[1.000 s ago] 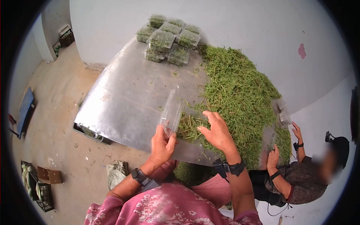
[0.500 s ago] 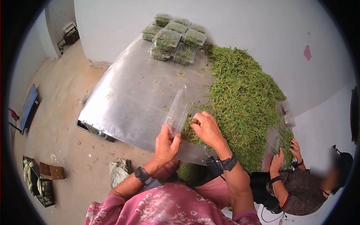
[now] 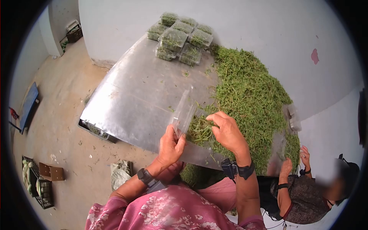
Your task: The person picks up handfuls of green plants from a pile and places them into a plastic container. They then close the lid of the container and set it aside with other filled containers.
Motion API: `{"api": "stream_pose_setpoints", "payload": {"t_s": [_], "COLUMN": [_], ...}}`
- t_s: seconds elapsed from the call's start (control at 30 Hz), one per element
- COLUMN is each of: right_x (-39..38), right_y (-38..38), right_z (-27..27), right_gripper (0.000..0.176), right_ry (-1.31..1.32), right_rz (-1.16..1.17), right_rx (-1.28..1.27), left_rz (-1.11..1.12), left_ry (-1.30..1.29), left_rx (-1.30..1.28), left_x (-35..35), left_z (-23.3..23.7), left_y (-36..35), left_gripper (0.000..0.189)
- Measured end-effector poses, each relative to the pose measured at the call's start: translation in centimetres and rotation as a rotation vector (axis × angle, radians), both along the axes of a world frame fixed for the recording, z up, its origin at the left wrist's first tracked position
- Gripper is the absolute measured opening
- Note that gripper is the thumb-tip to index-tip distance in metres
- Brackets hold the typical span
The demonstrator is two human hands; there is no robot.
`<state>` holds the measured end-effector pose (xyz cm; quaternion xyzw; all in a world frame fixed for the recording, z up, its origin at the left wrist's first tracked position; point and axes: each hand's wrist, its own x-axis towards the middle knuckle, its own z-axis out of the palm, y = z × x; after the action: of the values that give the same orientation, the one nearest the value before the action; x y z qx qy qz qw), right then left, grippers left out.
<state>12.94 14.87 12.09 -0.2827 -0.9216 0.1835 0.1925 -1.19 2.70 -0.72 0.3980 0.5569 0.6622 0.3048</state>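
My left hand is closed on the side of a clear plastic container, its lid part standing up and tilted over the metal table. Some green stems lie at the container's right side. Just right of them is my right hand, its fingers curved and apart, with nothing visible between them. Beyond it spreads a large heap of green stems. Filled clear boxes are stacked at the table's far end.
The metal table has a crate under its left edge. A co-worker sits at the right, hands near the heap. Empty clear containers stand at the heap's right edge. Crates and a cardboard box are on the floor.
My right hand has moved right, away from the container, and its fingers have spread. Green stems now show beside the container. The co-worker's hands have shifted slightly.
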Motion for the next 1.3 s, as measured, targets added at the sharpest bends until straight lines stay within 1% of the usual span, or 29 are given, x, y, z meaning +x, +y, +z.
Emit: {"api": "stream_pose_setpoints", "payload": {"t_s": [0.07,0.1,0.2,0.23,0.33,0.37,0.47,0.57,0.6,0.7,0.8,0.83,0.93,1.03,1.13,1.17,1.27,1.3], "right_x": [0.2,0.0,-0.7,-1.1,-1.6,-1.6,-1.6,-0.9,-0.8,-0.6,-0.4,-0.4,-0.9,-0.8,0.3,0.7,0.7,0.6], "right_y": [-0.2,-0.5,-1.4,-2.1,-1.8,-1.6,-1.0,0.2,0.2,-0.8,-1.4,-1.7,-2.3,-1.3,-1.5,-1.2,-0.2,-0.3], "right_z": [-0.3,-0.1,-0.8,-1.0,-4.2,-4.7,-3.6,-2.1,-1.2,2.5,3.4,3.8,3.0,-0.2,-0.3,-0.2,0.9,1.2], "right_gripper": [0.034,0.037,0.038,0.040,0.039,0.032,0.021,0.015,0.014,0.013,0.011,0.013,0.014,0.016,0.017,0.015,0.016,0.019], "right_ry": [-0.076,-0.125,-0.220,-0.313,-0.400,-0.395,-0.363,-0.077,-0.044,0.033,0.125,0.106,0.158,0.037,-0.464,-0.370,-0.256,-0.192], "right_rz": [0.027,-0.015,0.099,0.092,0.121,0.112,0.120,0.143,0.096,-0.051,-0.070,-0.059,-0.043,0.150,0.181,0.193,0.020,-0.003], "right_rx": [-0.010,-0.051,-0.082,-0.103,0.077,0.067,-0.021,-0.124,-0.121,-0.118,-0.074,-0.038,0.081,0.163,-0.034,-0.013,-0.154,-0.142], "left_rz": [0.003,0.005,0.010,0.008,0.001,-0.003,-0.008,-0.008,-0.008,0.034,0.008,0.010,0.013,0.017,0.031,0.033,0.023,0.013], "left_ry": [0.029,0.042,0.053,0.053,0.057,0.061,0.025,-0.001,-0.003,0.124,0.080,0.087,0.097,0.090,0.079,0.060,0.026,0.021], "left_rx": [0.000,0.000,0.005,0.006,-0.004,-0.015,-0.027,-0.020,-0.016,-0.011,-0.031,-0.037,-0.048,-0.038,-0.013,-0.009,-0.008,-0.007], "left_x": [0.0,-0.1,-0.1,-0.1,-0.2,-0.2,-0.2,-0.1,-0.1,-0.2,-0.2,-0.2,-0.3,-0.3,-0.2,-0.1,0.0,0.0], "left_z": [-0.3,-0.4,0.0,0.0,0.1,0.3,0.7,0.6,0.4,-0.6,-0.1,-0.3,-0.6,-0.5,-0.3,-0.4,-0.4,-0.3], "left_y": [0.0,0.1,0.0,0.0,-0.1,-0.2,-0.2,-0.2,-0.1,0.1,-0.1,-0.1,0.0,0.0,0.0,0.1,0.1,0.1], "left_gripper": [0.042,0.042,0.042,0.042,0.042,0.043,0.043,0.041,0.041,0.040,0.041,0.041,0.041,0.041,0.042,0.042,0.043,0.043]}}
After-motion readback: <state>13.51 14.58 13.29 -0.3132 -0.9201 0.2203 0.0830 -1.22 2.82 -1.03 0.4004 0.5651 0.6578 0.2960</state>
